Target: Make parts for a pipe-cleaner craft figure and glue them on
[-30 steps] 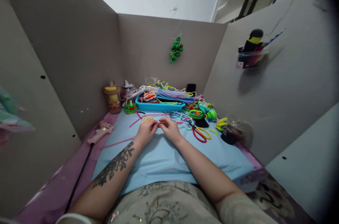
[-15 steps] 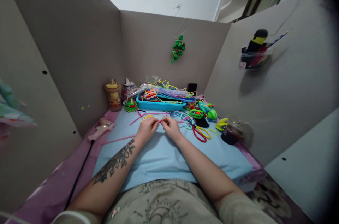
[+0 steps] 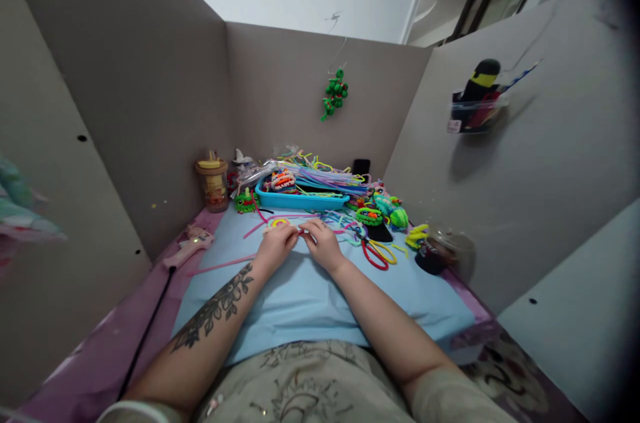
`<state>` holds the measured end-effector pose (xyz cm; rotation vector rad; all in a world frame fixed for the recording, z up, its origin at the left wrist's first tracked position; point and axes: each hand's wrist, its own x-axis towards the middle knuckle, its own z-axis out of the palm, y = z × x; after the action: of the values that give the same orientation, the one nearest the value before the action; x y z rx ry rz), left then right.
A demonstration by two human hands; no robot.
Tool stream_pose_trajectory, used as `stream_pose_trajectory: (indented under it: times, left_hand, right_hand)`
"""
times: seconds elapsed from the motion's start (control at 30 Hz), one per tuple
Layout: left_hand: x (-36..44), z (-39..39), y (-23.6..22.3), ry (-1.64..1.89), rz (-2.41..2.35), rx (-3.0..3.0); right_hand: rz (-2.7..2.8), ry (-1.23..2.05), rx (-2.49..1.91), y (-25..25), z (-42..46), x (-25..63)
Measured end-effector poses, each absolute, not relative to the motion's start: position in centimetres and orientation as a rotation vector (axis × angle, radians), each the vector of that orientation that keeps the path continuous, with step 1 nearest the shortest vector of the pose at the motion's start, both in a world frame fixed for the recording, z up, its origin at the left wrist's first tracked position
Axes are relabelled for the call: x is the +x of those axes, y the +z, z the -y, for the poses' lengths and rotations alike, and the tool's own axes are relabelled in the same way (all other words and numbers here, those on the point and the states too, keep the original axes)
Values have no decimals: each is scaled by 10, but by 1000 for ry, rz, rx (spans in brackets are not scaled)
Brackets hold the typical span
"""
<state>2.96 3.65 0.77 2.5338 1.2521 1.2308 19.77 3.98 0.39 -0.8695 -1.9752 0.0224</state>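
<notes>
Both my hands meet over the blue cloth in the middle of the table. My left hand [image 3: 279, 244] is closed, pinching a pink pipe cleaner [image 3: 301, 231] between thumb and fingertips. From the other side my right hand [image 3: 321, 244] grips the same piece, its fingers bent and almost touching the left ones. Most of this piece is hidden by the fingers. Just behind my left hand lies a yellow and pink looped piece [image 3: 277, 223]. More pink pipe cleaners [image 3: 225, 265] rest on the cloth to the left. Scissors [image 3: 376, 255] with red and yellow handles lie right of my right hand.
A blue tray [image 3: 303, 201] heaped with pipe cleaners stands behind my hands. Green woven pieces [image 3: 370, 216] lie at the right, by a dark cup [image 3: 431, 256]. At the left are a pink glue gun [image 3: 187, 251] with a cord and a lidded tumbler [image 3: 214, 186]. Grey panels surround the table.
My right hand's fingers have shifted over the pink pipe cleaner, and less of it shows between the hands. The view has moved slightly; the things on the table lie as before.
</notes>
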Motion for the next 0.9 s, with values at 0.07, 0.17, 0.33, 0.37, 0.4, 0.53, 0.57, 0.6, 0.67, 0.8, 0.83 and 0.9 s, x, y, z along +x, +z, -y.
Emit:
stream_pose_trajectory:
  times: [0.07,0.17,0.33,0.37,0.4,0.53,0.57,0.6,0.67,0.8,0.83,0.9]
  left_hand:
    - [30,-35,8,1200,-1277,2588]
    - [30,-34,8,1169,-1289,2657]
    - [30,-35,7,1282,-1225,2564]
    - [29,-35,7,1335,-1204,2506]
    - [29,-36,8,1388,-1184,2439]
    - [30,-38,14,1495,-1131,2183]
    - [32,-38,16,1496,-1130,2133]
    - [33,-38,17,1491,-1131,2091]
    - [36,-38,18,1473,-1132,2014]
    - [41,-36,19,1419,-1132,1906]
    - [42,-36,19,1405,-1140,1890]
    - [44,-35,19,1391,-1170,1870]
  right_hand:
    - [2040,-129,-891,7,-36,198]
    - [2083,-233,-958,9,-34,198]
    - [1975,-48,-954,8,-38,199]
    - [1916,48,-944,8,-40,199]
    - [1850,154,-942,8,-42,199]
    - [1567,515,-970,10,-46,198]
    - [1508,575,-966,10,-46,197]
    - [1455,630,-955,11,-47,196]
    - [1356,747,-924,11,-47,194]
    - [1170,993,-889,10,-46,186]
    - [1131,1038,-880,10,-46,183]
    - [1062,1100,-860,10,-44,178]
